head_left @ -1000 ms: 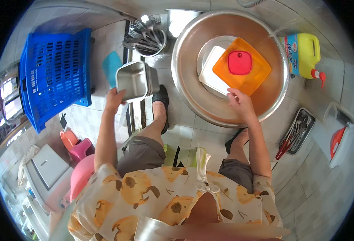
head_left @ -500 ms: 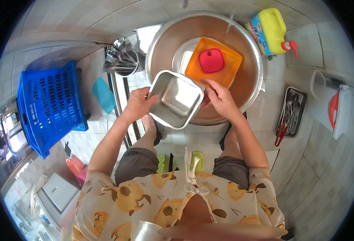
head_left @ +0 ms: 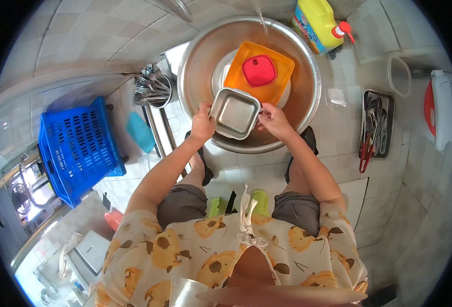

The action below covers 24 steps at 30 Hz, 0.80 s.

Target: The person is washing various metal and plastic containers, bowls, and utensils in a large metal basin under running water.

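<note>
Flanking the squarish pan [head_left: 234,115], the left hand [head_left: 203,123] clamps its left rim, the right hand [head_left: 275,123] its right; neither is nearer. The pan sits between them, over the basin [head_left: 306,89]; the tray [head_left: 283,69] lies ahead of the right hand.

I lose part of the orange tray [head_left: 283,72] behind the steel pan [head_left: 236,115]; the tray hides some of the basin [head_left: 197,66] from me; the upper edge crops the yellow jug [head_left: 321,21]; the heaped cutlery [head_left: 152,84] is too small to count.
</note>
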Each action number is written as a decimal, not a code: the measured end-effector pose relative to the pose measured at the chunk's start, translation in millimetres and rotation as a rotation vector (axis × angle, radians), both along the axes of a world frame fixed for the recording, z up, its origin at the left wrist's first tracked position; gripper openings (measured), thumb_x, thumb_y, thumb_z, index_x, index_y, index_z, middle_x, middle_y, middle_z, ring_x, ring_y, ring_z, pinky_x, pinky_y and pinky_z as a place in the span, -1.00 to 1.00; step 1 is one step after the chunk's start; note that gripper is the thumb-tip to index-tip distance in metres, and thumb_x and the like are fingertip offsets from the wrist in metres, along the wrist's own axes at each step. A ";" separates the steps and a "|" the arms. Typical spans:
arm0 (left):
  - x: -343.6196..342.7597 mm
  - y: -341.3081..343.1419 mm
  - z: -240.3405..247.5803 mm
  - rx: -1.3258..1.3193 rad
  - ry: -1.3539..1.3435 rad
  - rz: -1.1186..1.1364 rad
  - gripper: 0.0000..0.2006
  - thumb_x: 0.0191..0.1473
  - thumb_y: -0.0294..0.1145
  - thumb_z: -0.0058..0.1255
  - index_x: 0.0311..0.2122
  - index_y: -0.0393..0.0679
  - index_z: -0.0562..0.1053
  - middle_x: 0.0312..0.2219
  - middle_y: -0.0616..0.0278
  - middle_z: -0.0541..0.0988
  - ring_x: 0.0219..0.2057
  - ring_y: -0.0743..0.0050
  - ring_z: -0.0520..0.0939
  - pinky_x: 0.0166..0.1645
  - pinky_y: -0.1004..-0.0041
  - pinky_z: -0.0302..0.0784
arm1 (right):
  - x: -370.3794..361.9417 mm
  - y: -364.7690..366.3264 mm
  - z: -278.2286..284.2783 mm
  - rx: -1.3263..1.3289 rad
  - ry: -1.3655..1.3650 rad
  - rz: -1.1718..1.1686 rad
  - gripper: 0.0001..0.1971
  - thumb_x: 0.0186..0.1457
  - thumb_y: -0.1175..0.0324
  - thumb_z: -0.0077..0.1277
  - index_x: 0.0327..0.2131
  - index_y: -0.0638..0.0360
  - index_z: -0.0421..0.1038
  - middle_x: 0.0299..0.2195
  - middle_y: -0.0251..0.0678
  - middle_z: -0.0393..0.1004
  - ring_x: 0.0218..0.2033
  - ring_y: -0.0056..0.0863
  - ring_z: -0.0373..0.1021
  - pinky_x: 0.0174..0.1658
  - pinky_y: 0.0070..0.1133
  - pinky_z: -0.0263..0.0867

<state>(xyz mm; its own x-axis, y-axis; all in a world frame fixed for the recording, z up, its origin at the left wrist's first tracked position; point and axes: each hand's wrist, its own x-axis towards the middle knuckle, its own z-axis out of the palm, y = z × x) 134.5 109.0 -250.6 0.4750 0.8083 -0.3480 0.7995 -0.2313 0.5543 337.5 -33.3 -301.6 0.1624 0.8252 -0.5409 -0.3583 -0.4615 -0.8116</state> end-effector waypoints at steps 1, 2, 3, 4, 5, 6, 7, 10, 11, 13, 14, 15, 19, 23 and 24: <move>6.2 3.1 3.6 -0.148 0.051 0.071 -0.69 -0.10 -0.60 -0.09 -0.16 -0.31 0.32 -0.39 -0.19 0.50 -0.39 -0.07 0.58 -0.29 0.24 0.54 | -0.2 0.5 -6.5 0.002 0.003 -0.009 -0.63 0.05 0.51 -0.10 -0.02 0.30 0.27 -0.36 -0.21 0.46 -0.45 -0.49 0.47 -0.43 -0.57 0.45; 10.4 3.2 4.7 -0.299 0.103 0.146 -0.71 -0.08 -0.59 -0.10 -0.16 -0.32 0.31 -0.40 -0.15 0.52 -0.47 0.01 0.63 -0.42 0.29 0.61 | 1.5 1.0 -16.2 -0.014 -0.147 0.044 -0.64 0.01 0.46 -0.04 -0.06 0.29 0.30 -0.40 -0.19 0.48 -0.43 -0.46 0.48 -0.40 -0.52 0.43; 7.9 3.3 -1.0 -0.297 0.106 0.142 -0.71 -0.08 -0.59 -0.10 -0.16 -0.32 0.31 -0.40 -0.15 0.52 -0.47 0.01 0.63 -0.42 0.29 0.61 | 2.7 2.9 -21.9 -0.027 -0.298 0.100 -0.64 -0.02 0.41 0.02 -0.10 0.29 0.33 -0.44 -0.16 0.49 -0.41 -0.44 0.48 -0.37 -0.48 0.41; 2.4 2.8 -10.6 -0.276 0.103 0.138 -0.72 -0.07 -0.58 -0.10 -0.17 -0.32 0.32 -0.42 -0.11 0.53 -0.53 0.08 0.63 -0.50 0.34 0.61 | 0.7 4.1 -27.2 -0.027 -0.297 0.097 -0.64 -0.02 0.41 0.02 -0.10 0.29 0.33 -0.44 -0.16 0.49 -0.41 -0.44 0.48 -0.37 -0.48 0.41; 2.4 2.8 -13.4 -0.258 0.100 0.131 -0.73 -0.06 -0.57 -0.11 -0.18 -0.33 0.33 -0.43 -0.08 0.55 -0.58 0.16 0.64 -0.58 0.39 0.60 | -2.4 7.4 -28.2 -0.035 -0.327 0.059 -0.64 -0.05 0.37 0.06 -0.14 0.28 0.35 -0.47 -0.15 0.49 -0.41 -0.39 0.47 -0.35 -0.45 0.39; 2.1 3.5 -16.1 -0.261 0.102 0.126 -0.73 -0.06 -0.57 -0.11 -0.18 -0.33 0.33 -0.43 -0.08 0.55 -0.58 0.16 0.64 -0.58 0.39 0.60 | -6.0 9.5 -28.9 -0.044 -0.357 0.022 -0.64 -0.09 0.34 0.09 -0.18 0.28 0.37 -0.50 -0.14 0.48 -0.40 -0.33 0.47 -0.32 -0.43 0.37; 1.6 3.9 -19.1 -0.258 0.107 0.104 -0.73 -0.07 -0.57 -0.10 -0.18 -0.33 0.34 -0.43 -0.07 0.55 -0.57 0.18 0.64 -0.56 0.39 0.61 | -9.7 11.0 -29.4 -0.048 -0.356 0.018 -0.64 -0.09 0.34 0.09 -0.18 0.28 0.37 -0.50 -0.14 0.48 -0.40 -0.33 0.47 -0.32 -0.43 0.37; 6.6 6.1 -14.8 -0.262 0.129 0.080 -0.72 -0.07 -0.57 -0.10 -0.17 -0.33 0.35 -0.41 -0.07 0.56 -0.56 0.20 0.64 -0.54 0.39 0.61 | -15.2 17.2 -16.5 -0.162 -0.601 -0.014 -0.70 -0.11 0.36 0.09 -0.26 0.26 0.38 -0.47 -0.14 0.49 -0.38 -0.20 0.46 -0.28 -0.38 0.36; 8.5 8.1 -11.4 -0.263 0.141 0.076 -0.71 -0.08 -0.57 -0.10 -0.16 -0.32 0.36 -0.40 -0.06 0.56 -0.55 0.21 0.64 -0.54 0.38 0.61 | -15.2 18.3 -13.2 -0.138 -0.663 0.000 -0.72 -0.11 0.36 0.08 -0.29 0.26 0.37 -0.46 -0.13 0.49 -0.37 -0.16 0.45 -0.28 -0.35 0.36; 10.0 6.3 -6.4 -0.234 0.120 0.070 -0.71 -0.08 -0.58 -0.11 -0.16 -0.32 0.36 -0.40 -0.05 0.56 -0.55 0.20 0.64 -0.53 0.38 0.61 | -16.2 18.6 -6.0 -0.117 -0.723 0.013 -0.74 -0.12 0.35 0.06 -0.32 0.26 0.37 -0.46 -0.12 0.48 -0.37 -0.12 0.45 -0.27 -0.32 0.36; 8.3 5.8 -4.0 -0.199 0.098 0.071 -0.70 -0.08 -0.59 -0.12 -0.15 -0.31 0.36 -0.39 -0.05 0.56 -0.54 0.20 0.64 -0.53 0.38 0.62 | -17.7 19.2 6.9 -0.117 -0.806 0.047 -0.75 -0.12 0.34 0.03 -0.33 0.27 0.36 -0.45 -0.09 0.48 -0.36 -0.11 0.44 -0.26 -0.30 0.36; 6.5 5.3 -3.2 -0.201 0.099 0.074 -0.70 -0.08 -0.59 -0.12 -0.15 -0.31 0.36 -0.39 -0.05 0.56 -0.54 0.20 0.64 -0.53 0.38 0.62 | -17.2 20.1 17.8 -0.118 -0.890 0.081 -0.75 -0.12 0.33 0.01 -0.35 0.27 0.36 -0.45 -0.05 0.48 -0.35 -0.10 0.44 -0.25 -0.27 0.36; 4.0 3.3 1.7 -0.314 0.027 0.099 -0.66 -0.07 -0.60 -0.14 -0.10 -0.28 0.34 -0.28 -0.08 0.53 -0.51 0.14 0.64 -0.54 0.38 0.62 | -7.3 30.7 41.7 -0.172 -0.996 0.202 -0.76 -0.11 0.33 -0.03 -0.37 0.28 0.39 -0.47 -0.01 0.48 -0.36 -0.10 0.44 -0.27 -0.26 0.37; 4.2 3.1 17.9 -0.405 -0.045 0.130 -0.62 -0.09 -0.59 -0.10 -0.07 -0.25 0.34 -0.25 -0.14 0.49 -0.44 0.00 0.61 -0.42 0.31 0.61 | -2.6 36.3 59.4 -0.116 -1.081 0.252 -0.80 -0.06 0.32 -0.07 -0.40 0.27 0.41 -0.50 0.00 0.48 -0.39 -0.06 0.44 -0.29 -0.24 0.34; -3.2 4.9 13.1 -0.402 -0.046 0.134 -0.62 -0.09 -0.59 -0.10 -0.07 -0.25 0.34 -0.25 -0.14 0.49 -0.44 0.00 0.61 -0.42 0.31 0.61 | -5.9 36.9 63.3 -0.092 -1.082 0.245 -0.80 -0.06 0.34 -0.08 -0.42 0.28 0.41 -0.52 0.02 0.47 -0.41 -0.06 0.44 -0.28 -0.23 0.34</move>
<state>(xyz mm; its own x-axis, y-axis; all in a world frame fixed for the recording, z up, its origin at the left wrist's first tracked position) 131.3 114.0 -237.5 0.3973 0.6682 -0.6290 0.7800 0.1153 0.6151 331.6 3.6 -238.3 0.4236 0.8637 -0.2729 0.6267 -0.4970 -0.6002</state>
